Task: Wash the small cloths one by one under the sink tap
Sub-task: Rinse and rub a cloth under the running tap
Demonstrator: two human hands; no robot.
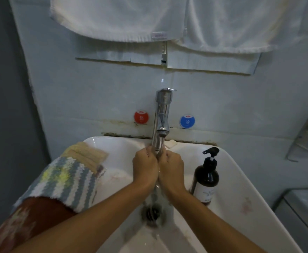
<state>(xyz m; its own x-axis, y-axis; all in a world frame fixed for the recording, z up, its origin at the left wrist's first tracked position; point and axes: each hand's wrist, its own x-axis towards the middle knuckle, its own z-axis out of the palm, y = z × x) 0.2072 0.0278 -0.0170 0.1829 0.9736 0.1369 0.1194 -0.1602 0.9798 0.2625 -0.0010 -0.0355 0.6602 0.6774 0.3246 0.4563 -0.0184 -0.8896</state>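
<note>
My left hand (145, 166) and right hand (171, 166) are pressed knuckle to knuckle under the tap (161, 123), fingers curled inward around something wet between them. I take it to be one of the small cloths, but my hands hide it almost wholly, so I cannot tell its colour or how much of it I hold. Water runs down between my wrists to the drain (152, 212) at 6 o'clock from my hands.

The waiting cloths sit at 9 o'clock, draped over the left rim of the sink (241, 179): a beige cloth (87, 154) furthest back, a striped cloth (67, 181) overlapping it, and a red cloth (27, 221) nearest me, partly under my left forearm. At 3 o'clock a soap bottle (206, 177) stands on the sink's right edge, just beside my right wrist. A soap bar (171, 144) lies near the tap's foot at 12 o'clock.

What worries me:
- The grip is tight and low in the stream, so water may splash off my knuckles over the rim.
- If I let the cloth slip, it could drop onto the drain and block it, and the basin would fill.
- My left forearm rides close over the red cloth; pulling back carelessly could drag the pile off the rim, or into the basin before its turn.
- A wide swing of my right elbow could knock the bottle over.
</note>
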